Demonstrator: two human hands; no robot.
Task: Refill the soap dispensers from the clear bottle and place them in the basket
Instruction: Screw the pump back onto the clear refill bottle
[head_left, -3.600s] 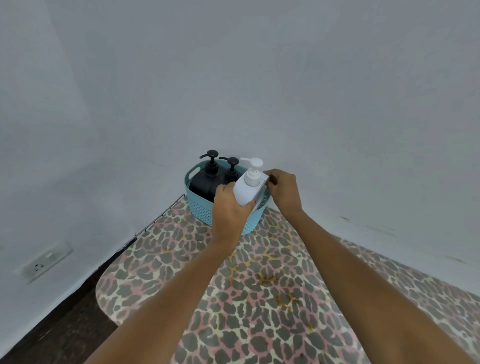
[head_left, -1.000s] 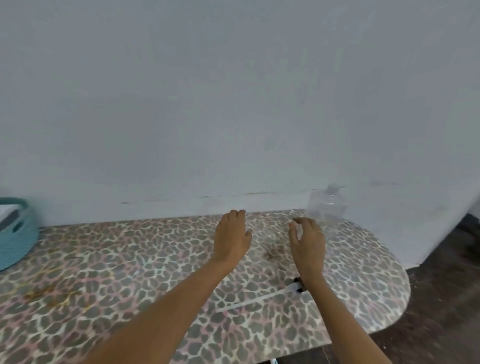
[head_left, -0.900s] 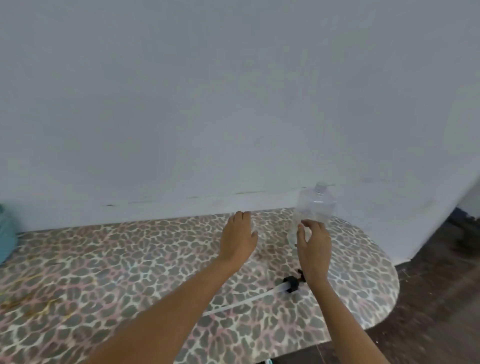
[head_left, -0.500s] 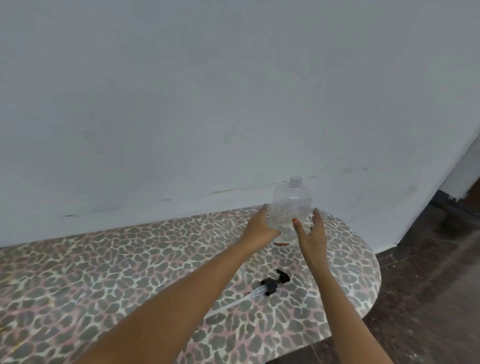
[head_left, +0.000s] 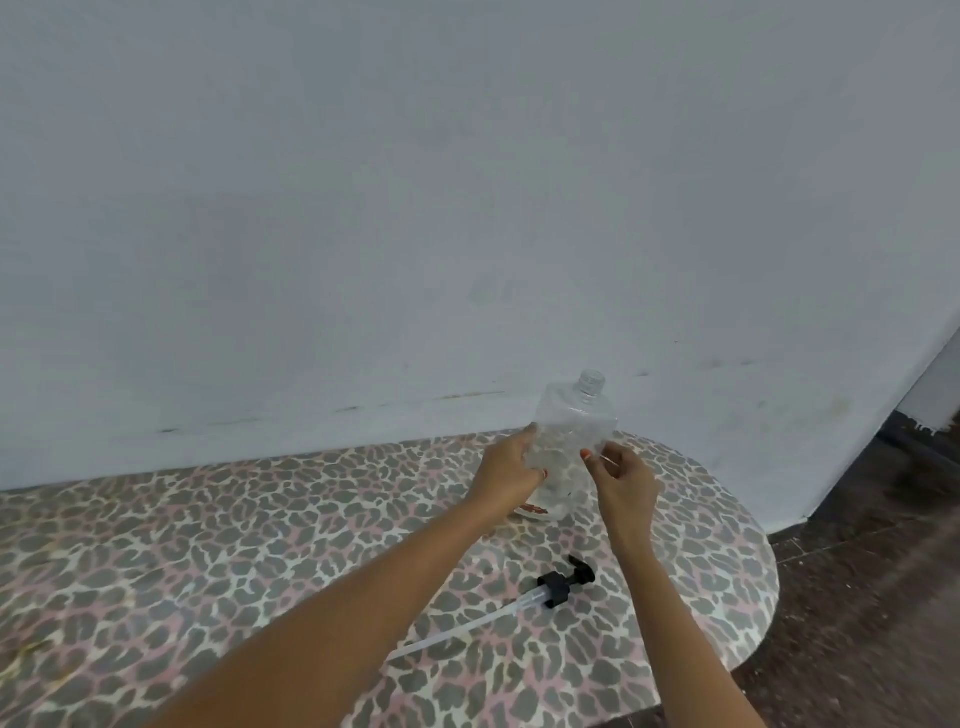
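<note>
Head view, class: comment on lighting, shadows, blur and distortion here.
Head view: soft, even light with faint shadows; wide-angle bend curves the table edge; clear bottle hard to read against the wall; floor at right smeared; pump fairly sharp.

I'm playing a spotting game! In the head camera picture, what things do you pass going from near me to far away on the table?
Pump head with tube → clear bottle → wall.
</note>
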